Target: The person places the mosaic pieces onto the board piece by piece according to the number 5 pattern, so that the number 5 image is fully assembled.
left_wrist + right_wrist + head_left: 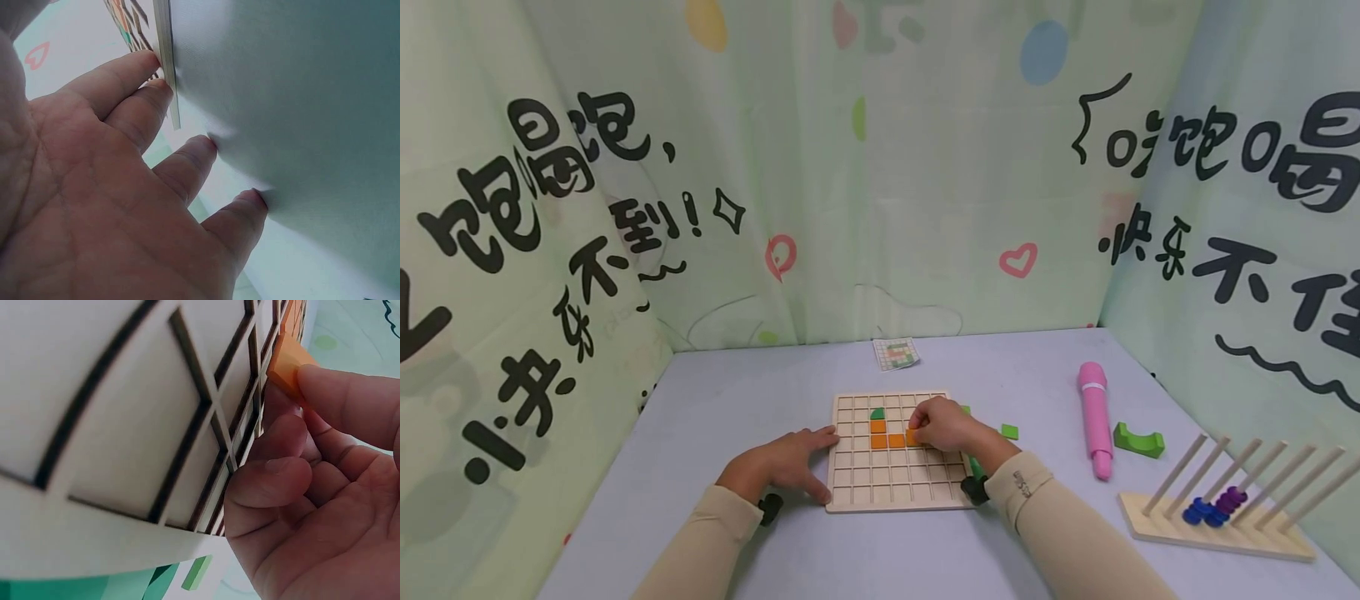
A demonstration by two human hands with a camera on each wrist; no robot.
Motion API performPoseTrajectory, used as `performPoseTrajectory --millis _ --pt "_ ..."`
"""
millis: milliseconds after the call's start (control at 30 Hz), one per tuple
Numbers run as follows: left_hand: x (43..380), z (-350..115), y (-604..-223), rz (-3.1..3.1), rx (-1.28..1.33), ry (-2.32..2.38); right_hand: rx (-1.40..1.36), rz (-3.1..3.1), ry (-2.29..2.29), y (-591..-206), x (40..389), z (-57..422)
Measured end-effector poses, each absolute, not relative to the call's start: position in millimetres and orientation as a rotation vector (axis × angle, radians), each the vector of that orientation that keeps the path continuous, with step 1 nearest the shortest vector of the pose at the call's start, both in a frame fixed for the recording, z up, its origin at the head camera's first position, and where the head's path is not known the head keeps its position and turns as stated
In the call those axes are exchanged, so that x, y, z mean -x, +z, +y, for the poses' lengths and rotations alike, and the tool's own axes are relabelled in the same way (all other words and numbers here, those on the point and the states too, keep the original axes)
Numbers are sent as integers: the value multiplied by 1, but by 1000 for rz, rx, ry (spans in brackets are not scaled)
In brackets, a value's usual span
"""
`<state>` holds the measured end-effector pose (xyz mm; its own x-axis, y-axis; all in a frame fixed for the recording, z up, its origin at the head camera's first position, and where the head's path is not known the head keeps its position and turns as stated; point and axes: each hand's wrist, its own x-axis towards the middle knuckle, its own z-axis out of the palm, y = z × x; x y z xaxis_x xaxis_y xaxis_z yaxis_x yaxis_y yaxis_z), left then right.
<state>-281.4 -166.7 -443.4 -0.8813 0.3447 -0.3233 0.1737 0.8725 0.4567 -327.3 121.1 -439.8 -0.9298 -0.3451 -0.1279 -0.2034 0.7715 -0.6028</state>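
An orange tile (289, 359) is pinched by the right hand (950, 425) just right of the orange row (896, 442), the board's left edge (832, 467) touched by the spread left hand (785, 461).

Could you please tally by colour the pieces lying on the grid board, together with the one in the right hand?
Orange pieces: 4 (3 lying on the grid board, 1 pinched in the right hand)
Green piece: 1
Total: 5
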Motion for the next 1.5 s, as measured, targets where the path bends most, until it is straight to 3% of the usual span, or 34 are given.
performPoseTrajectory --millis 967,1500 --pt "285 -163 -446 2643 -397 580 479 2844 -678 -441 325 119" --pt "282 -165 -444 2650 -371 574 448 2751 -984 -438 327 166"
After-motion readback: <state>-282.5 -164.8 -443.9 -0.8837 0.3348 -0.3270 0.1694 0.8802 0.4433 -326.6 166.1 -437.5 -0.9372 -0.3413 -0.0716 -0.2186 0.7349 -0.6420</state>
